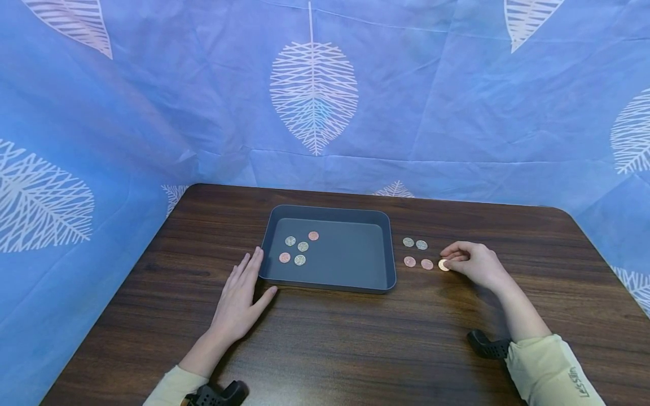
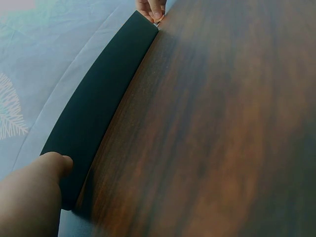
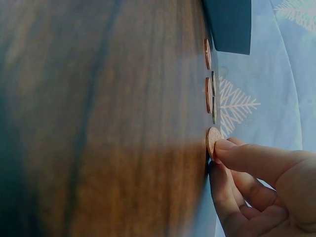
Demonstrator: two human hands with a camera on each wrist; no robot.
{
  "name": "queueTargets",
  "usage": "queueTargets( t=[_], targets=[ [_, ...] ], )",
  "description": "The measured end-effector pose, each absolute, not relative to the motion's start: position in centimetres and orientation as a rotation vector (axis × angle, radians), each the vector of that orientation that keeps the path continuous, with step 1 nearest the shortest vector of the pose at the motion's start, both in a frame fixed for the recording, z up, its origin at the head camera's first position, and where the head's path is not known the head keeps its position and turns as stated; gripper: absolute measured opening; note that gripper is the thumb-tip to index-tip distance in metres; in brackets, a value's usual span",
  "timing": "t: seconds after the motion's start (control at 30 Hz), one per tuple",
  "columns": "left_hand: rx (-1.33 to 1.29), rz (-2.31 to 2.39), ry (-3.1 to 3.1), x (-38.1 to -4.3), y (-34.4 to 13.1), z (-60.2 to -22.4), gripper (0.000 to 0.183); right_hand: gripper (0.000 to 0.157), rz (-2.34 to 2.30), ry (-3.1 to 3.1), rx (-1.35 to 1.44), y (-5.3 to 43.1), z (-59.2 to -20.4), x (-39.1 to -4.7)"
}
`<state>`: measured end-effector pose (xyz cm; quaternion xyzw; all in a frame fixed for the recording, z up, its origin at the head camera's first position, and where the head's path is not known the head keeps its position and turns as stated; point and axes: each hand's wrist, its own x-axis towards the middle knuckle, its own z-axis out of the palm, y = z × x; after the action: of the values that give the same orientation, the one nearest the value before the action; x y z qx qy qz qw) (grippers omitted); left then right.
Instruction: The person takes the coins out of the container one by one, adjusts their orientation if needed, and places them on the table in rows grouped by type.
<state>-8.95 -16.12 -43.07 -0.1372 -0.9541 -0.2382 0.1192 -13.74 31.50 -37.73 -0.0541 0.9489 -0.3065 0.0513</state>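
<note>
My right hand (image 1: 478, 265) is at the right of the table, with thumb and fingertips pinching a coin (image 3: 214, 143) by its edge. That coin looks tilted in the right wrist view. Just left of it, in the head view, lie two copper-coloured coins (image 1: 418, 263) in a row, with two silver-coloured coins (image 1: 414, 243) behind them. My left hand (image 1: 237, 307) rests at the near left corner of a dark grey tray (image 1: 345, 248), fingers straight along its left side. Its thumb (image 2: 57, 162) touches the front wall. Inside the tray's left half are several silver and copper coins (image 1: 299, 247).
The tray's raised rim (image 1: 393, 248) stands between the coins inside and those on the right. Under everything is a dark wooden table (image 1: 345, 344). A blue cloth (image 1: 228, 101) with white leaf prints hangs behind the table and at its sides.
</note>
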Motion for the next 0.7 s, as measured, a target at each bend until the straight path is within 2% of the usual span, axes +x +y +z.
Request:
queueTargets(
  t=[0.7],
  targets=[
    [-0.399,-0.708,-2.795,-8.94,-16.14,-43.00,0.076,0.019,-1.027,2.996,-0.145,31.01,-37.39,-13.62]
  ],
)
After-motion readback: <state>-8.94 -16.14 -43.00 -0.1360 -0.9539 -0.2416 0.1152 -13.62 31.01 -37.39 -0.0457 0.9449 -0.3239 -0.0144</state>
